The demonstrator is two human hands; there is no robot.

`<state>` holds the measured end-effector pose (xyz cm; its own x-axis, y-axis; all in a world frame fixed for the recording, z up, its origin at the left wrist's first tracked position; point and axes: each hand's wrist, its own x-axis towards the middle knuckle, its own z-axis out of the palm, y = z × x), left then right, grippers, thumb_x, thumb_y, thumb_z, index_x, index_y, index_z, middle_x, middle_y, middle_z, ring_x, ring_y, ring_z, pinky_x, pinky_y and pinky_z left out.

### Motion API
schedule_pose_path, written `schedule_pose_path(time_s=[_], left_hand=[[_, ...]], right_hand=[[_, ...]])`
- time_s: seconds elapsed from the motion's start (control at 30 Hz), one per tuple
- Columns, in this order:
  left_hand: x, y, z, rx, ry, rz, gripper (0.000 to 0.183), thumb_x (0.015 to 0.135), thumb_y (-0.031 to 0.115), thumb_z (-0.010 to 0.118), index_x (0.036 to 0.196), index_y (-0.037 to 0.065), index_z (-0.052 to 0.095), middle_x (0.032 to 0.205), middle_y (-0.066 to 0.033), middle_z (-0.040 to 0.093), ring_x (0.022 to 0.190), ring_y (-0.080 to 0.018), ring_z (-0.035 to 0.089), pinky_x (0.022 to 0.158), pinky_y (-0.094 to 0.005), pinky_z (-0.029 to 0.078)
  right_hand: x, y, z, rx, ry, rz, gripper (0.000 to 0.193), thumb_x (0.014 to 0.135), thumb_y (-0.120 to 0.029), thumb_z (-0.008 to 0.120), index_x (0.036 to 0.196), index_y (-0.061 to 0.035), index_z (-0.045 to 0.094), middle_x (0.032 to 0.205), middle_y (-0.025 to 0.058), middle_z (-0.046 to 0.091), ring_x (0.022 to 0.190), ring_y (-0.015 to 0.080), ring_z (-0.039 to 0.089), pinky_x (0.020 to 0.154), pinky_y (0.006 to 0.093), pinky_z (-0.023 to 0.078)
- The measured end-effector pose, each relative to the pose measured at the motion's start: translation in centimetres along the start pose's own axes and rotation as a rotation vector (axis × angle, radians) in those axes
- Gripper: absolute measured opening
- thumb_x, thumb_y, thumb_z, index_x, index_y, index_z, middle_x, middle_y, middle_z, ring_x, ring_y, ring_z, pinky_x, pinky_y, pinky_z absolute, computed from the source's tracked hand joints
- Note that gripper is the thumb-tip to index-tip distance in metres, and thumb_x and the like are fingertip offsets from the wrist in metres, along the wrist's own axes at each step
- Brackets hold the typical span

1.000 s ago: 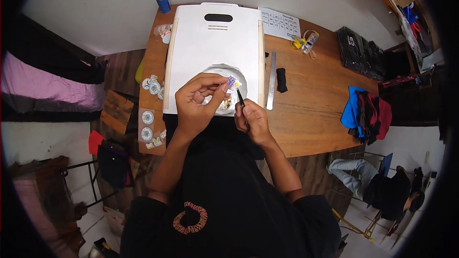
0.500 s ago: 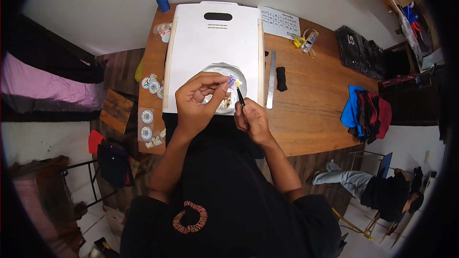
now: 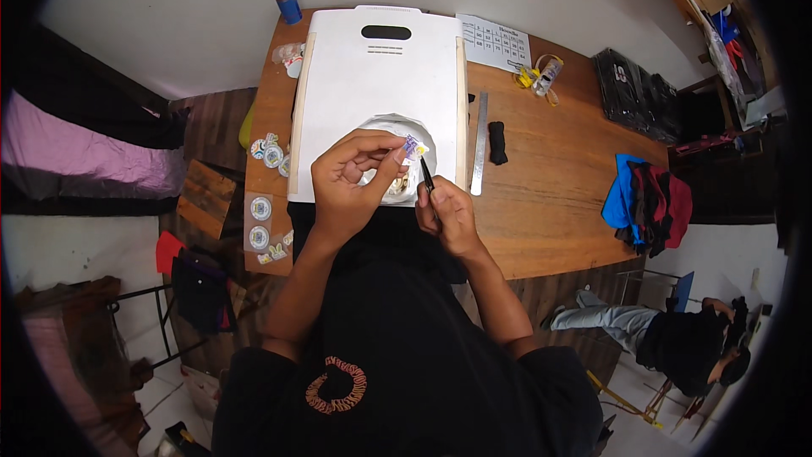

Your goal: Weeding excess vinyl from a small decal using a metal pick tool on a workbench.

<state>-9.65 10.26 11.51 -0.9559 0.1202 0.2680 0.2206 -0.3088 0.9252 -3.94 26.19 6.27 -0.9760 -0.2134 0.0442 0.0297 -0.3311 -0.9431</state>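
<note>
My left hand point(image 3: 353, 171) pinches a small purple, white and yellow printed piece point(image 3: 414, 149), like a sticker, between thumb and fingertips. My right hand point(image 3: 448, 216) is closed round a slim black hand tool point(image 3: 427, 176); its tip meets the lower right edge of the piece, and its exact kind is too small to tell. Both hands are above a round, whitish shiny dish point(image 3: 430, 131), partly hidden by them, with small yellowish bits inside. The dish is at the near end of a white board point(image 3: 338, 76) with a slotted handle hole.
Round stickers point(image 3: 260, 206) and cut pieces lie left on the wooden table point(image 3: 550, 203). To the right are a steel ruler point(image 3: 480, 144), a black bundle point(image 3: 497, 143), a printed sheet point(image 3: 495, 38) and folded clothes point(image 3: 647, 203). A blue can point(image 3: 288, 4) stands far left. Another person point(image 3: 677, 347) is at right.
Both hands stay nearly in place; the piece turns slightly at the tool's tip. The person at right has shifted their arms.
</note>
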Motion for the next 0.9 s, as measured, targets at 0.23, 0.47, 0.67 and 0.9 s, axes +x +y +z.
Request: schedule_pose_path(time_s=[0.23,0.47,0.67,0.9], left_hand=[[0.00,0.10,0.04,0.005,0.000,0.006,0.016,0.084,-0.009,0.064,0.099,-0.010,0.064,0.099,-0.0143,0.063,0.084,-0.0166,0.067,0.075,-0.0252,0.058],[0.01,0.20,-0.08,0.017,-0.012,0.031,0.016,0.085,-0.010,0.061,0.101,-0.010,0.062,0.098,-0.0143,0.062,0.081,-0.0145,0.065,0.072,-0.0246,0.058],[-0.05,0.29,-0.46,0.041,-0.010,0.009,0.017,0.087,-0.008,0.060,0.104,-0.010,0.062,0.096,-0.0132,0.064,0.080,-0.0126,0.064,0.072,-0.0232,0.056],[-0.06,0.25,-0.67,0.029,-0.015,-0.037,0.020,0.087,-0.007,0.060,0.107,-0.009,0.063,0.096,-0.0132,0.065,0.081,-0.0121,0.064,0.072,-0.0216,0.055]], right_hand=[[0.06,0.04,-0.03,0.001,-0.002,-0.011,0.039,0.101,-0.038,0.040,0.087,-0.0029,0.047,0.050,-0.0029,0.032,0.043,0.0063,0.028,0.042,0.0224,0.023],[-0.27,0.88,-0.24,0.025,0.002,0.028,0.038,0.102,-0.037,0.038,0.088,-0.0032,0.048,0.051,-0.0034,0.032,0.043,0.0062,0.027,0.042,0.0224,0.023],[-0.33,0.55,-0.24,0.018,-0.027,0.043,0.038,0.102,-0.037,0.038,0.088,-0.0035,0.048,0.052,-0.0034,0.032,0.044,0.0059,0.028,0.043,0.0222,0.023],[-0.44,0.66,-0.45,0.009,-0.040,0.057,0.039,0.102,-0.040,0.039,0.089,-0.0035,0.048,0.052,-0.0030,0.034,0.044,0.0058,0.029,0.043,0.0221,0.023]])
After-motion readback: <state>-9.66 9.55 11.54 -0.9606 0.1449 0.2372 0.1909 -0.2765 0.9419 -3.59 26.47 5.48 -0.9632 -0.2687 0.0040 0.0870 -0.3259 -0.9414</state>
